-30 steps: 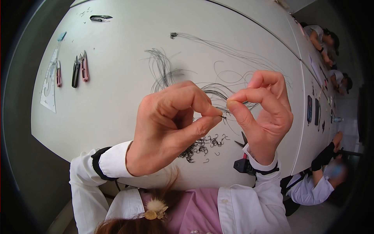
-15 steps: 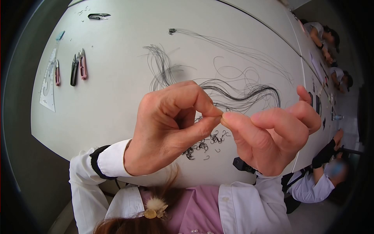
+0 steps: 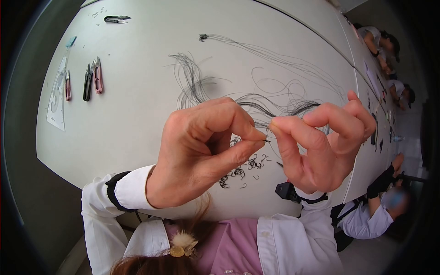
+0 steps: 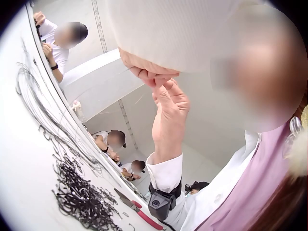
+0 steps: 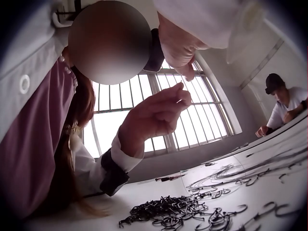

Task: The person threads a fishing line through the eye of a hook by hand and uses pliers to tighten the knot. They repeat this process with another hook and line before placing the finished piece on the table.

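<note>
Left hand (image 3: 201, 151) pinched a small hook (image 3: 266, 140) at thumb and forefinger. Right hand (image 3: 321, 146) pinched a thin line (image 3: 293, 110) just beside it. Hook pile (image 3: 238, 172) lay on table (image 3: 137, 119) below both grips.

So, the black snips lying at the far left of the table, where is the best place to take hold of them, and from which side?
Probably around the middle of the black snips, from above, thumb and finger on the two long sides. They lie flat, long and narrow. The pink snips lie close on one side, so fingers should come straight down.
</note>
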`<state>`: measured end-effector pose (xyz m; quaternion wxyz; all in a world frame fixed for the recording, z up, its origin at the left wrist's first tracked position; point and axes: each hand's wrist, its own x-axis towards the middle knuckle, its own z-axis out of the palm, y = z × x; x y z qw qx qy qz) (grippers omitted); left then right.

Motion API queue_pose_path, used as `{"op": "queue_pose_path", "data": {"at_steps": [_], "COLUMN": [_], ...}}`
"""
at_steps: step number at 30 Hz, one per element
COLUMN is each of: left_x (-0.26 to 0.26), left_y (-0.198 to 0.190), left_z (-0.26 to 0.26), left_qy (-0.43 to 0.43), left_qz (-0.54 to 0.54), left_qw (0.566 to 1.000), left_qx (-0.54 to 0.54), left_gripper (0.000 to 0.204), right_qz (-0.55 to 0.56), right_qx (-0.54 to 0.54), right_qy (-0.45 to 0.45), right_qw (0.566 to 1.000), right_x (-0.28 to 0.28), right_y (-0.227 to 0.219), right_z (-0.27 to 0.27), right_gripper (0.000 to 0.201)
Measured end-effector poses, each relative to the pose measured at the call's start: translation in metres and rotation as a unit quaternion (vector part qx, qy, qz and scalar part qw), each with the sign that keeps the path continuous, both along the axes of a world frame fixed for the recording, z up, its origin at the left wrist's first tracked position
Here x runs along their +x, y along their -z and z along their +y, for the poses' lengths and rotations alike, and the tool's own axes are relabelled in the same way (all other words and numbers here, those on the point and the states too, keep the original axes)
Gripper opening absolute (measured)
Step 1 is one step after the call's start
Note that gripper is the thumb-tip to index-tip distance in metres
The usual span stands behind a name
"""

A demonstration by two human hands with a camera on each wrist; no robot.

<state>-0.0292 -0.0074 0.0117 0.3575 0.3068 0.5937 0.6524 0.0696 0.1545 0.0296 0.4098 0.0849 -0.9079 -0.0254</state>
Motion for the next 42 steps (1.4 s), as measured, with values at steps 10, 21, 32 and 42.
{"op": "queue_pose_path", "data": {"at_steps": [10,21,32,42], "left_x": [-0.002,-0.002,-0.002,0.002], "left_y": [0.002,0.006,-0.001,-0.001], "left_z": [0.001,0.001,-0.001,0.002], "left_qy": [-0.013,-0.005,-0.049,-0.093], "left_qz": [0.057,0.006,0.168,0.284], "left_qw": [0.998,0.999,0.984,0.952], "left_qx": [0.021,0.033,0.038,0.059], "left_gripper": [0.007,0.004,0.009,0.012], "right_qz": [-0.113,-0.288,-0.214,-0.158], "right_qx": [-0.166,-0.573,-0.504,-0.448], "right_qy": [-0.022,-0.154,-0.143,-0.092], "right_qw": [0.979,0.752,0.824,0.875], "right_x": [-0.005,-0.010,-0.006,-0.003], "right_y": [-0.003,0.013,-0.001,0.005], "right_z": [0.004,0.007,0.006,-0.006], "right_gripper": [0.020,0.011,0.017,0.017]}}
